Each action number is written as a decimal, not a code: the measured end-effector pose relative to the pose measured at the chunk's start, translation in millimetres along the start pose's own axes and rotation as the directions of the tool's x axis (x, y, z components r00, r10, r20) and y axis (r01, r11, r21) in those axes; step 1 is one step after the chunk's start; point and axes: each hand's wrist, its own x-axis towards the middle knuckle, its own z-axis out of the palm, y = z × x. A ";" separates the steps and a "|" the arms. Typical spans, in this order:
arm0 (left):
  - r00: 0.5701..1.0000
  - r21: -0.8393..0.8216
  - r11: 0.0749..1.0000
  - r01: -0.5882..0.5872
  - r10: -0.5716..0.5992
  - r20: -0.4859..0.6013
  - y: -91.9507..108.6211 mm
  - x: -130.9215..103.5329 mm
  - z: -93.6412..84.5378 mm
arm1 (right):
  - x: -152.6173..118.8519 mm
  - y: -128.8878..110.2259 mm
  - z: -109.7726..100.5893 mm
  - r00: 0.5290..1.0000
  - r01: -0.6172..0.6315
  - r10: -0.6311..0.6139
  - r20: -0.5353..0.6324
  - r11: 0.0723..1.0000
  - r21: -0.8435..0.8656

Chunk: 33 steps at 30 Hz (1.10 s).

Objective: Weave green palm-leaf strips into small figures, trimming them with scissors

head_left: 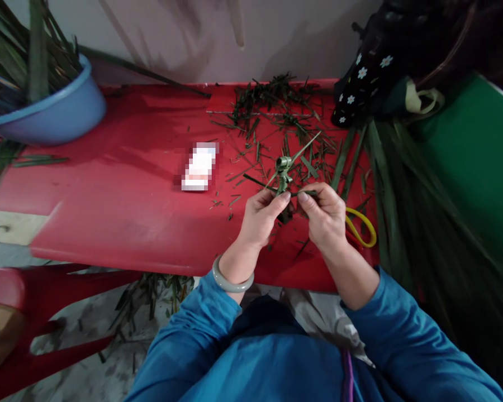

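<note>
My left hand pinches a small figure woven from green leaf strips between thumb and fingers. The figure has a rolled loop at its top and a long thin strip sticking up to the right. My right hand is closed on a narrow dark leaf strip that runs toward the base of the woven figure. Both hands are close together above the red table. Fingers partly hide the lower end of the figure. A yellow scissors handle shows just right of my right wrist.
Leaf scraps litter the table behind my hands. A blurred white rectangle lies to the left. At far left stands a blue basin of long leaves. Long leaf blades hang at right, near a green panel and a flowered black cloth.
</note>
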 end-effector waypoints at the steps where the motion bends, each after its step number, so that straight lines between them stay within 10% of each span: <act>1: 1.000 -0.022 1.000 0.017 -0.017 0.007 0.1 0.9 -1.0 | 0.8 0.9 0.3 1.000 -0.012 0.011 0.003 1.000 0.009; 13: 0.989 -0.172 0.978 -0.116 0.096 -0.116 3.9 7.3 -5.3 | 5.4 -5.5 -3.3 0.914 0.328 -0.259 0.312 0.924 -0.196; 24: 0.990 -0.164 0.977 -0.136 0.130 -0.050 2.0 4.1 -5.5 | 4.0 -8.6 -4.6 0.980 0.189 -0.147 0.136 0.904 -0.383; 33: 0.938 -0.108 0.968 -0.227 0.187 -0.292 4.4 10.7 -12.4 | 17.2 -1.6 -13.8 0.986 0.134 -0.049 0.158 0.795 -0.591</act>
